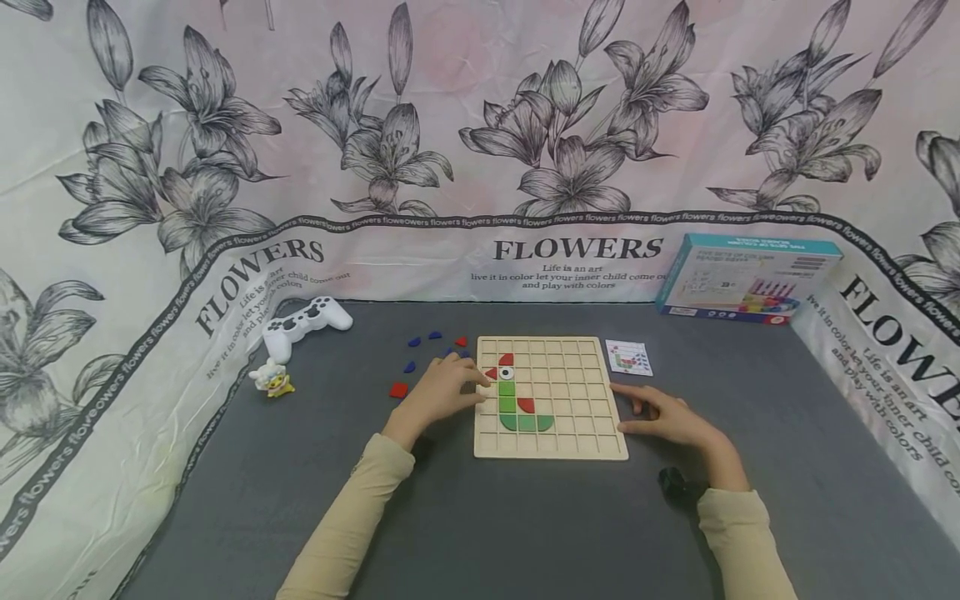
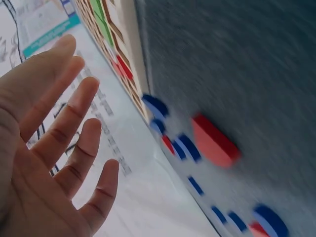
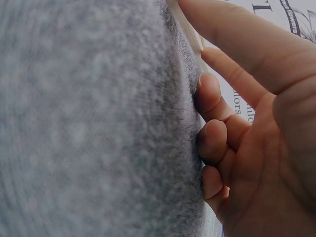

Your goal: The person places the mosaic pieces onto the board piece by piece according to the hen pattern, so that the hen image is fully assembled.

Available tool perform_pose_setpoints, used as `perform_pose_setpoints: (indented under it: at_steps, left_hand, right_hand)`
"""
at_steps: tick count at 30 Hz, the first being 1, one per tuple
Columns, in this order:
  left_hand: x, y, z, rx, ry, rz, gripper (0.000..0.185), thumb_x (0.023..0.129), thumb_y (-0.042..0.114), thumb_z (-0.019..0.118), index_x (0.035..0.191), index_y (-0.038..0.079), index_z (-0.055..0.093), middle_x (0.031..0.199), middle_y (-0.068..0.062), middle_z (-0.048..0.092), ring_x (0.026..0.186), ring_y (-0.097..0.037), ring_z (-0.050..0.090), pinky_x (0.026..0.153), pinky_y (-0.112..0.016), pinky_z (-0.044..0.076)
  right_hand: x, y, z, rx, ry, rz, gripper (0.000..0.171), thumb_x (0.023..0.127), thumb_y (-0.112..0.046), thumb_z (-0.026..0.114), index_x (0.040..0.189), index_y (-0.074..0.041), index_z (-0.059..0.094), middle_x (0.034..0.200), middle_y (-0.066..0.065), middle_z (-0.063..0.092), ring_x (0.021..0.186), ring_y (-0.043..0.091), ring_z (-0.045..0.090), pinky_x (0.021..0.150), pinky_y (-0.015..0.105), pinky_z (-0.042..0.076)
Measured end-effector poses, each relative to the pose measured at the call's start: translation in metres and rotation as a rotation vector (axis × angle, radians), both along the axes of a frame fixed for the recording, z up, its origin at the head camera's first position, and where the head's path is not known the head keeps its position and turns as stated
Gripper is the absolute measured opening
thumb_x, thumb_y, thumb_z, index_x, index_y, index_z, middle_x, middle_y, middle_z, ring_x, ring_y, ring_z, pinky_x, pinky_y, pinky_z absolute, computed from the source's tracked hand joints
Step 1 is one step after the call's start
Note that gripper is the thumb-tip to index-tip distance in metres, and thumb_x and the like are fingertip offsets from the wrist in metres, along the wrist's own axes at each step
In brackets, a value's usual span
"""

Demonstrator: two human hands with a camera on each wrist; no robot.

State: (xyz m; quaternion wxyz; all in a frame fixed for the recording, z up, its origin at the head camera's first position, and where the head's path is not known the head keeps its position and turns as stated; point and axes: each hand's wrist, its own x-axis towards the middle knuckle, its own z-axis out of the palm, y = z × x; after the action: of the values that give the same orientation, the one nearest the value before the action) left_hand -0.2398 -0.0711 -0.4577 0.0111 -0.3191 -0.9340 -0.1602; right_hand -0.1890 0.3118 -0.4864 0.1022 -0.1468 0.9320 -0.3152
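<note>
1. The left wrist view is motion-blurred, so the loose blue and red pieces show only as smears; their shapes cannot be told there.
2. The right wrist view is nearly filled by the grey table mat; only a sliver of the wooden grid board shows at its top edge.
3. The left hand lies at the board's left edge with fingers spread and relaxed, holding nothing; its fingertips reach the red piece beside the white eye.
4. The right hand rests on the mat at the board's right edge, forefinger straight along the edge, the other fingers curled against the mat, gripping nothing.
5. The board sits mid-mat, with a partly built red and green figure in its left columns; the right columns stand bare.
6. The pattern card lies just off the board's far right corner, its print too small to read.
7. Open mat lies along the near edge and the right side.
</note>
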Motion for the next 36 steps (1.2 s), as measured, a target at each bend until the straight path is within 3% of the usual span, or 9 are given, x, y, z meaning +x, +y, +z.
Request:
perform_pose_setpoints:
  at_steps: [9, 20, 28, 36]
  left_hand:
    - [-0.001, -0.053, -0.002, 0.018, -0.030, 0.108, 0.025, 0.081, 0.030, 0.071, 0.104, 0.021, 0.071, 0.104, 0.001, 0.064, 0.099, -0.022, 0.051, 0.088, -0.046, 0.038]
    - [-0.003, -0.106, -0.003, 0.088, -0.093, 0.173, 0.025, 0.083, 0.019, 0.069, 0.107, 0.014, 0.070, 0.109, -0.005, 0.063, 0.103, -0.029, 0.049, 0.088, -0.053, 0.036]
    - [-0.007, -0.118, -0.011, 0.070, -0.129, 0.183, 0.028, 0.079, 0.010, 0.071, 0.107, 0.012, 0.070, 0.110, -0.007, 0.063, 0.104, -0.032, 0.049, 0.090, -0.057, 0.035]
    - [-0.005, -0.114, -0.008, 0.063, -0.091, 0.210, 0.025, 0.081, 0.013, 0.071, 0.106, 0.012, 0.070, 0.110, -0.009, 0.063, 0.103, -0.033, 0.051, 0.088, -0.056, 0.038]
  right_hand:
    - [0.001, -0.002, 0.001, -0.013, 0.000, 0.000, 0.068, 0.079, -0.039, 0.071, 0.139, -0.017, 0.045, 0.088, 0.001, 0.042, 0.063, 0.009, 0.034, 0.056, 0.025, 0.025]
    - [-0.002, 0.001, -0.002, -0.015, -0.016, -0.006, 0.069, 0.079, -0.040, 0.070, 0.139, -0.020, 0.043, 0.088, 0.000, 0.043, 0.062, 0.009, 0.034, 0.056, 0.025, 0.027]
    - [-0.001, 0.001, -0.002, -0.012, -0.015, -0.010, 0.068, 0.079, -0.041, 0.070, 0.139, -0.021, 0.044, 0.088, 0.000, 0.043, 0.061, 0.009, 0.034, 0.056, 0.025, 0.027]
    - [-0.001, 0.003, -0.001, -0.017, -0.009, 0.000, 0.068, 0.079, -0.040, 0.071, 0.139, -0.019, 0.045, 0.088, 0.000, 0.043, 0.060, 0.009, 0.035, 0.055, 0.025, 0.028]
